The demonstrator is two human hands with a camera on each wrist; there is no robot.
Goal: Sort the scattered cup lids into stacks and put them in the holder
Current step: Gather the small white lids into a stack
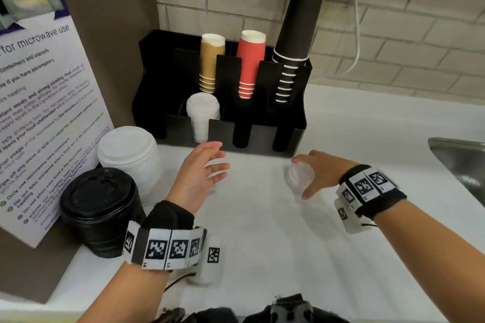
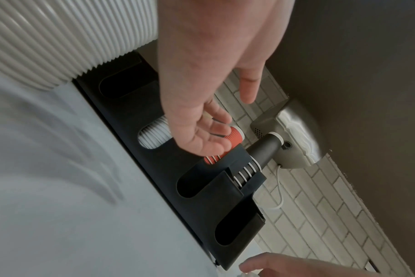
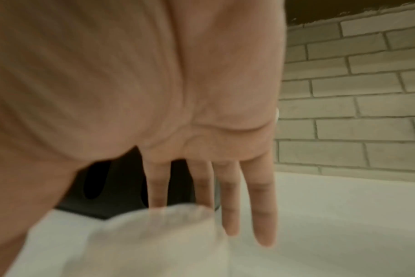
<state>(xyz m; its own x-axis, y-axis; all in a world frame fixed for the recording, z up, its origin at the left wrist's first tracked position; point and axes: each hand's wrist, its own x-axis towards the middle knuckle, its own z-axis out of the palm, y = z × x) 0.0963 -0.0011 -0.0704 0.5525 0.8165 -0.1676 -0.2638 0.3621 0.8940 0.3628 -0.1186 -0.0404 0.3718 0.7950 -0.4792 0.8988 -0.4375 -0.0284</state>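
Note:
The black holder stands against the tiled wall, with cup stacks in its rear slots and small white lids in one front slot. My right hand arches over a short, blurred stack of small white lids on the counter, thumb on the near side and fingers on the far side. In the right wrist view these lids sit below my straight fingers. My left hand hovers open and empty just before the holder's front, its palm turned toward the right hand.
A tall stack of large white lids and a stack of black lids stand at the left by a microwave notice. A steel sink lies at the right edge. Brown, red and black cups fill the rear slots.

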